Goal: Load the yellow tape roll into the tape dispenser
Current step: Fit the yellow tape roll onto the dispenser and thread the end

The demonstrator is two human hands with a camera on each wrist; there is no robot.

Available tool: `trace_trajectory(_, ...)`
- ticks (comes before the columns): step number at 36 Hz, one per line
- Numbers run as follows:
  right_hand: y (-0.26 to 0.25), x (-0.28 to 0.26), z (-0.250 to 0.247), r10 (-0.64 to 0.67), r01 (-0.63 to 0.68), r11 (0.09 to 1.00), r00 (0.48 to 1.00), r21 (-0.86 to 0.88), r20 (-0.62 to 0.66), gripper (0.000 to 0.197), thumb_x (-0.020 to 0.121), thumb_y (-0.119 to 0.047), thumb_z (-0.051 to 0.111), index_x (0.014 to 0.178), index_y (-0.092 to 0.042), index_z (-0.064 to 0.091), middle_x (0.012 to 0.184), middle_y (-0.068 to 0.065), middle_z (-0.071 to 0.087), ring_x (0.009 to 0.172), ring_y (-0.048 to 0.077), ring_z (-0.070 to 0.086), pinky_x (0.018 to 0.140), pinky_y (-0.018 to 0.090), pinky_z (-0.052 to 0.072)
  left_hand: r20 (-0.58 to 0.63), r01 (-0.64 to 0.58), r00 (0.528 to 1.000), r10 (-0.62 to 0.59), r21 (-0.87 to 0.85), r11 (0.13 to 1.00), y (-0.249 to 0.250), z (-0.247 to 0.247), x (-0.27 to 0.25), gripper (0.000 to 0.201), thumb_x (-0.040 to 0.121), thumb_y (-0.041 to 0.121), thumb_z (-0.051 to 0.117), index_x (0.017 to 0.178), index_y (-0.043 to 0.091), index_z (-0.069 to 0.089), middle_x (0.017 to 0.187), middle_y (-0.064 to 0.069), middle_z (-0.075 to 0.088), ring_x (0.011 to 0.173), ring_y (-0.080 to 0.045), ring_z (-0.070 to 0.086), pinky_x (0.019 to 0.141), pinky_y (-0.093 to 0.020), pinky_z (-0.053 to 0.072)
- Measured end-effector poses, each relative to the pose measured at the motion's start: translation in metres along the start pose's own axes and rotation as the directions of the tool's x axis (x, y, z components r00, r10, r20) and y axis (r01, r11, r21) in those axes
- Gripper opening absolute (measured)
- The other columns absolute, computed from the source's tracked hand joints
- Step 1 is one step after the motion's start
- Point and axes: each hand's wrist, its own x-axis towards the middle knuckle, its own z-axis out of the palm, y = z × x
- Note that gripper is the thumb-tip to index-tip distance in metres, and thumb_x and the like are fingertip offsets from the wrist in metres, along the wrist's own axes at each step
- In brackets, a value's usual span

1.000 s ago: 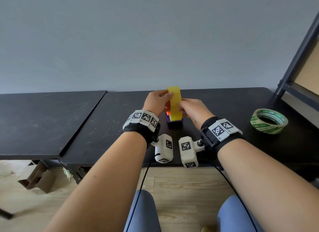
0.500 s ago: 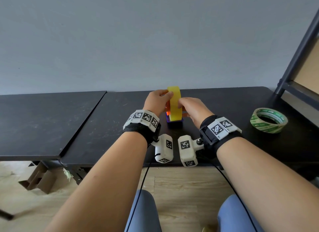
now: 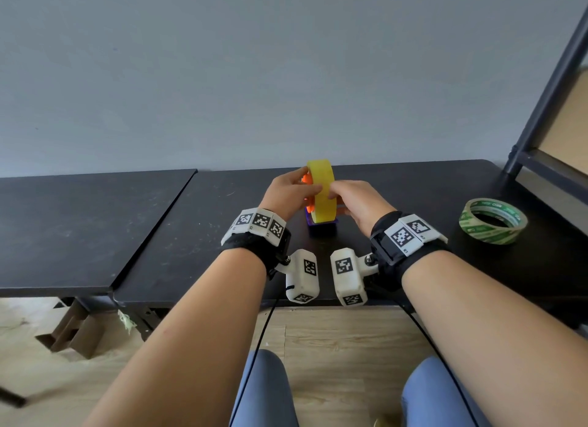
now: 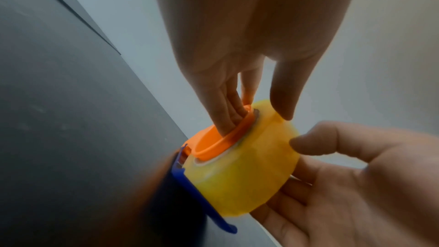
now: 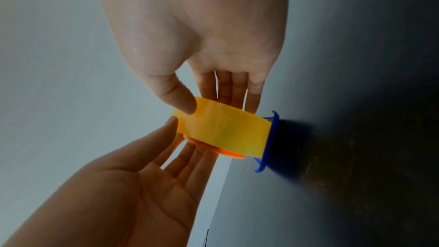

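1. Black bench [image 3: 397, 185]: two tops seen side by side; dispenser set on the right-hand one, near centre.
2. Green-and-white tape roll [image 3: 492, 220]: laid flat on bench, well apart to the right of both hands.
3. Left hand [image 3: 288, 194]: fingertips [image 4: 234, 119] pushed into the orange hub; thumb laid vs. the yellow roll's outer face. Grip closed on hub + roll.
4. Right hand [image 3: 356, 200]: thumb [image 5: 177, 99] pressed on the roll's outer band, fingers behind its far side; roll pinched between them.
5. Yellow tape roll [image 3: 321, 189]: held upright on edge, seated on the orange hub [image 4: 221, 138], lower part down in the tape dispenser.
6. Tape dispenser [image 3: 321, 228]: blue frame standing on bench betw. the hands, directly under the roll.
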Motion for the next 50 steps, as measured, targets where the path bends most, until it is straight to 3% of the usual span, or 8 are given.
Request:
trace_trajectory(7, 0.002, 0.002, -0.001, 0.001, -0.001, 1.000, 1.000, 0.026, 0.003, 0.017, 0.065, -0.016, 0.056, 0.079, -0.010, 0.065, 0.113, 0.019, 0.068, 0.104, 0.031, 0.067, 0.097, 0.047, 0.053, -0.047, -0.040, 0.998, 0.040, -0.009, 0.999, 0.004, 0.003, 0.001, 0.040, 0.094, 0.009, 0.059, 0.134, 0.005, 0.055, 0.091, -0.008, 0.064, 0.089, -0.024, 0.061, 0.077, -0.029, 0.058)
trace_trajectory(24, -0.002, 0.001, 0.004, 0.011, -0.009, 0.999, 1.000, 0.052, -0.027, 0.039, 0.068, -0.031, 0.059, 0.098, -0.009, 0.069, 0.105, 0.015, 0.072, 0.097, 0.030, 0.070, 0.095, 0.049, 0.054, -0.040, -0.073, 0.996, 0.077, 0.073, 0.995, 0.007, 0.002, -0.002, 0.012, 0.094, 0.014, 0.057, 0.092, 0.019, 0.068, 0.090, -0.015, 0.063, 0.082, -0.023, 0.059, 0.090, -0.047, 0.057)
trace_trajectory(29, -0.001, 0.002, 0.005, 0.002, -0.001, 1.000, 0.999, 0.022, -0.035, 0.010, 0.077, -0.007, 0.052, 0.073, -0.010, 0.060, 0.094, 0.015, 0.064, 0.097, 0.032, 0.065, 0.091, 0.043, 0.054, -0.044, -0.058, 0.997, 0.063, 0.092, 0.994, 0.009, 0.003, -0.003, 0.020, 0.094, 0.018, 0.058, 0.079, 0.027, 0.066, 0.089, -0.013, 0.063, 0.082, -0.023, 0.059, 0.091, -0.049, 0.056)
trace_trajectory(35, 0.002, 0.004, 0.004, -0.005, 0.005, 1.000, 1.000, 0.007, -0.005, 0.012, 0.078, -0.005, 0.053, 0.069, -0.010, 0.058, 0.091, 0.012, 0.062, 0.095, 0.030, 0.064, 0.087, 0.040, 0.054, -0.060, -0.033, 0.997, 0.037, 0.071, 0.997, 0.009, 0.002, -0.003, 0.033, 0.094, 0.019, 0.058, 0.126, 0.009, 0.064, 0.092, -0.013, 0.063, 0.084, -0.022, 0.059, 0.092, -0.047, 0.056)
trace_trajectory(39, -0.001, 0.001, 0.007, -0.009, 0.008, 1.000, 1.000, -0.019, -0.014, 0.006, 0.080, -0.015, 0.056, 0.080, -0.013, 0.062, 0.110, 0.019, 0.069, 0.107, 0.034, 0.065, 0.097, 0.045, 0.052, -0.062, -0.048, 0.997, 0.053, 0.081, 0.996, 0.010, 0.004, -0.003, 0.023, 0.094, 0.019, 0.058, 0.114, 0.011, 0.068, 0.088, -0.013, 0.062, 0.082, -0.022, 0.059, 0.091, -0.046, 0.057)
trace_trajectory(43, -0.004, -0.001, 0.011, -0.021, 0.020, 0.998, 1.000, -0.057, -0.005, 0.006, 0.085, -0.020, 0.056, 0.079, -0.018, 0.059, 0.100, 0.010, 0.066, 0.092, 0.024, 0.065, 0.095, 0.041, 0.051, -0.055, -0.045, 0.997, 0.051, 0.093, 0.995, 0.009, 0.001, -0.001, 0.015, 0.095, 0.018, 0.058, 0.084, 0.021, 0.067, 0.086, -0.014, 0.058, 0.080, -0.022, 0.056, 0.089, -0.044, 0.058)
trace_trajectory(47, -0.002, 0.001, 0.010, -0.033, 0.033, 0.996, 0.999, -0.083, -0.001, 0.014, 0.082, -0.016, 0.056, 0.092, -0.011, 0.065, 0.094, 0.007, 0.064, 0.085, 0.021, 0.062, 0.084, 0.037, 0.052, -0.070, -0.017, 0.997, 0.024, 0.095, 0.995, 0.007, 0.000, 0.000, 0.036, 0.094, 0.023, 0.059, 0.128, 0.011, 0.063, 0.090, -0.008, 0.064, 0.085, -0.021, 0.061, 0.092, -0.044, 0.057)
trace_trajectory(50, -0.001, -0.001, 0.009, -0.054, 0.056, 0.993, 0.998, -0.100, 0.020, 0.015, 0.080, -0.010, 0.055, 0.090, -0.009, 0.066, 0.097, 0.012, 0.065, 0.090, 0.027, 0.062, 0.089, 0.041, 0.052, -0.061, -0.025, 0.998, 0.030, 0.077, 0.997, 0.008, 0.000, 0.000, 0.035, 0.094, 0.020, 0.058, 0.127, 0.009, 0.064, 0.090, -0.011, 0.063, 0.084, -0.021, 0.060, 0.091, -0.043, 0.057)
